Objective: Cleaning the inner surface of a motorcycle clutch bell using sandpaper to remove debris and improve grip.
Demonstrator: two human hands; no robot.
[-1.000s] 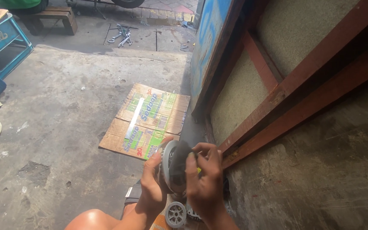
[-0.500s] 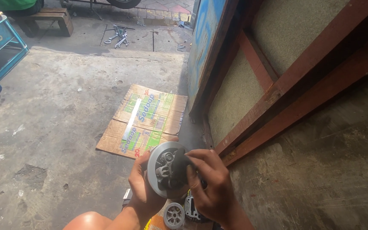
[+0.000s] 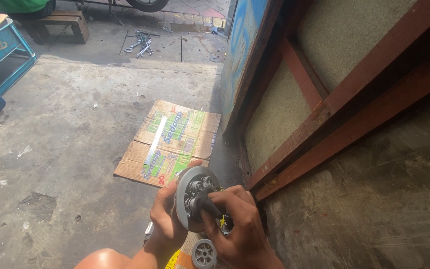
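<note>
**Technician A:** State the position of the hands and what each one held.

**Technician B:** The left hand [image 3: 167,219] was wrapped around the rim of a round grey metal drum assembly [image 3: 195,197], low in the frame, centre. The right hand [image 3: 240,229] was closed on a dark tool handle [image 3: 207,201] set into the drum's open face, where several small round parts showed. Neither hand was spread wide. The drum was held in the air, above a smaller grey wheel-like part [image 3: 204,253] at the bottom edge.

**Technician A:** Handling properties?

**Technician B:** Judged rigid and fairly heavy for its size, as cast or machined metal. The smooth outer wall could have been slippery if oily. The rim looked the safest place to take hold; the inner parts looked less suited to gripping.

**Technician A:** Surface and surroundings?

**Technician B:** A rough, stained concrete floor [image 3: 65,149]. A flattened printed cardboard sheet [image 3: 170,142] lay on it, just above the hands. Right of frame stood a panel with a rusted red metal frame [image 3: 334,104]. Loose wrenches [image 3: 143,42] lay on the floor at upper centre, near a wooden stool [image 3: 63,22]. A blue crate [image 3: 1,57] occupied the upper left.
</note>
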